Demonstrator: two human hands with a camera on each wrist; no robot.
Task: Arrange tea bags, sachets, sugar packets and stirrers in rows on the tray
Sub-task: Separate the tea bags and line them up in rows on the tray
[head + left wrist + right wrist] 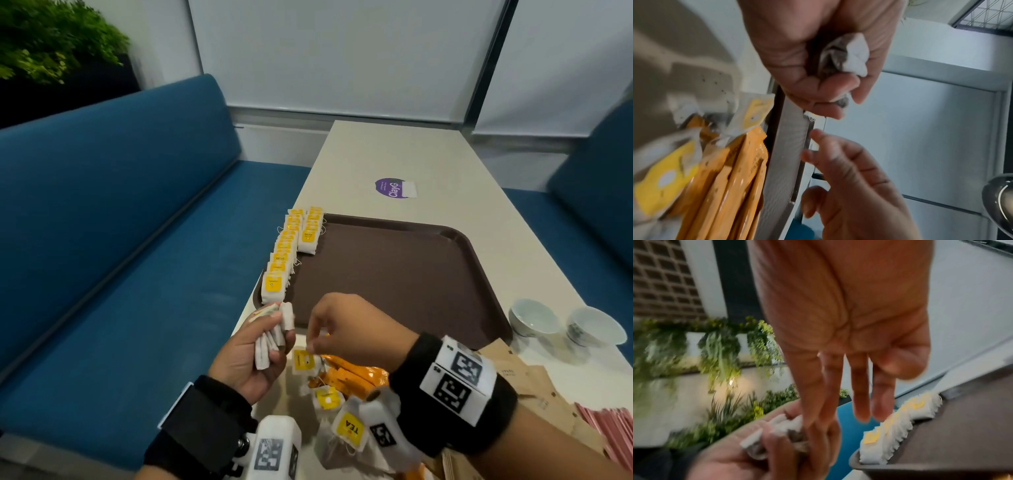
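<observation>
While the left hand (251,356) gripped a small bundle of tea bags (274,334) in the head view, its fingers curled round them just off the near left corner of the brown tray (394,274), the right hand (346,329) hovered just beside it with thumb and fingertips drawn close; whether they pinched a string or tag I could not tell. Two rows of tea bags (291,250) already stood along the tray's left edge, and a loose tea bag with a yellow tag (303,359) lay on the table directly beneath the right hand. Orange sachets (352,375) and more tea bags were heaped nearby. The likely trouble was tangled strings: drawing one bag from the bundle could drag others out and drop them.

From the left wrist view, the left hand (818,56) was closed tightly on the crumpled bundle (846,55), which sat deep in the palm with one white corner showing. The right hand's fingers (838,159) were loosely curled just below, apparently empty. Squeezing this hard could crush or tear the bags.

Seen from the right wrist, the right hand (849,353) had its fingers extended downward, two of them reaching the bundle (783,426) in the left hand. The nearer row (896,428) stood just beyond on the tray; a careless placing could topple it.
</observation>
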